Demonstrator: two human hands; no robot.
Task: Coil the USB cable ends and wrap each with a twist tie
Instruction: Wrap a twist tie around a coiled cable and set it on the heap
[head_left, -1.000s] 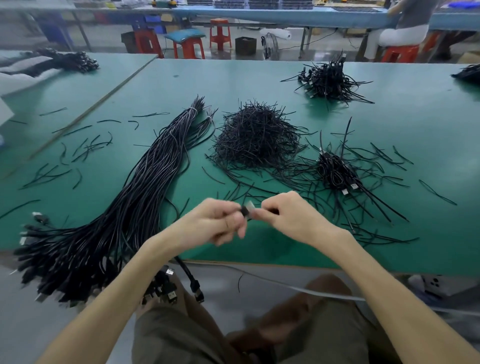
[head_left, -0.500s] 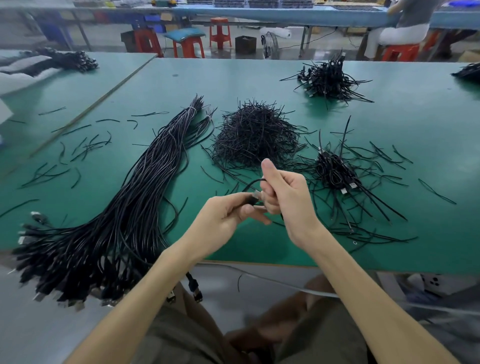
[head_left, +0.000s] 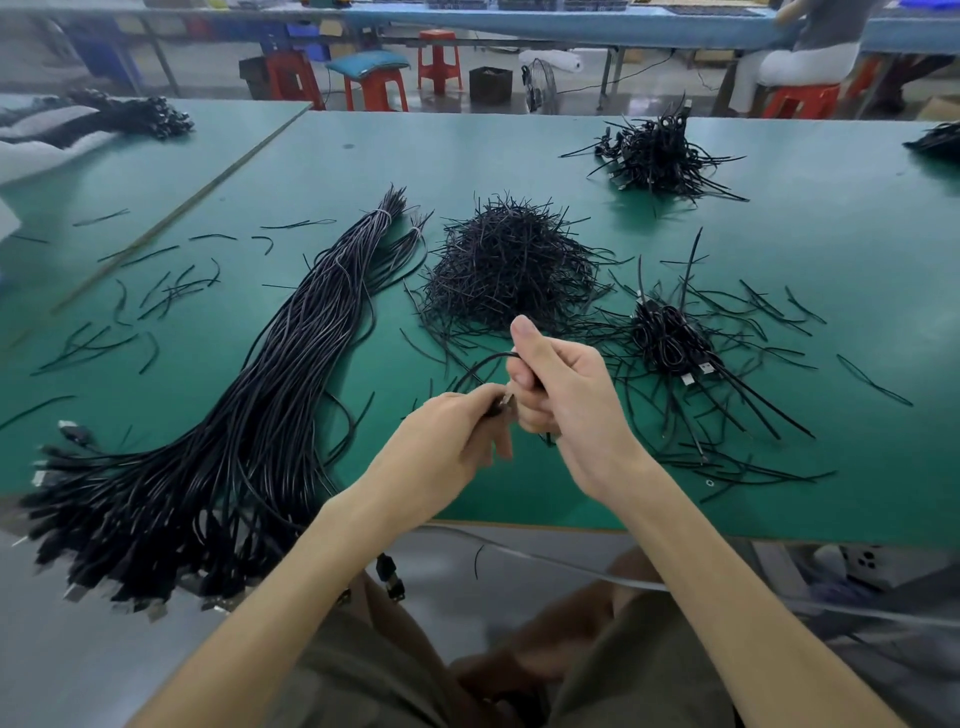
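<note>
Green workbench (head_left: 519, 156) in a workshop, with red stools (head_left: 374, 88) behind it; near its front edge, raised above the surface, two bare hands meet on one black USB cable (head_left: 483, 364); the left hand (head_left: 447, 441) has its fingers curled, pinching the cable just behind its metal plug (head_left: 505, 401); the right hand (head_left: 566, 395) is closed round the cable with the thumb standing straight up, and a loop of cable arches between the two; this looks like the coiling step, the first turns being formed, with no tie on it yet; to the left lies a long bundle of straight cables (head_left: 234, 441), in the middle a heap of twist ties (head_left: 509, 265), to the right a small pile of coiled cables (head_left: 670, 338); next, by my judgement, one hand must keep the coil pinched flat while the other reaches for a tie from the heap
</note>
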